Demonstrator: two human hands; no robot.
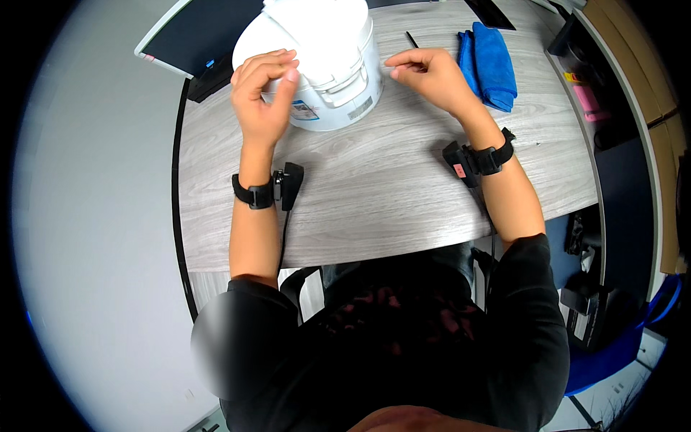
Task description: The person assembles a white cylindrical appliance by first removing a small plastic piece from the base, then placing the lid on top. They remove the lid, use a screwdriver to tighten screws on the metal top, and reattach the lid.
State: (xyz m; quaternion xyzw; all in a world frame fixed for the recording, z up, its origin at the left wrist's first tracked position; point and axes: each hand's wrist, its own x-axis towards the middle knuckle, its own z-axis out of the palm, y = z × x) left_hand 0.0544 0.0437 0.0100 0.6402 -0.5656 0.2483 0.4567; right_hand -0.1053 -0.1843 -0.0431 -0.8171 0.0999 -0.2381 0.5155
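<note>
A white, bucket-shaped plastic container (337, 97) stands at the far side of the table, with a lid-like white top, a moulded catch on its front and labels low on its wall. The upper frame edge cuts off part of it. My left hand (265, 93) is at its left front, fingers stretched over the rim and thumb raised; whether it touches the rim I cannot tell. To the right of the container, my right hand (432, 78) hovers with the forefinger and thumb pointing toward it, a small gap between them and nothing visible inside.
A folded blue cloth (493, 68) lies right of my right hand, near a thin black stick (412, 40). A dark screen (198, 36) stands at the far left. Shelving with a pink item (590, 103) borders the table's right side. Cables hang from both wrist straps.
</note>
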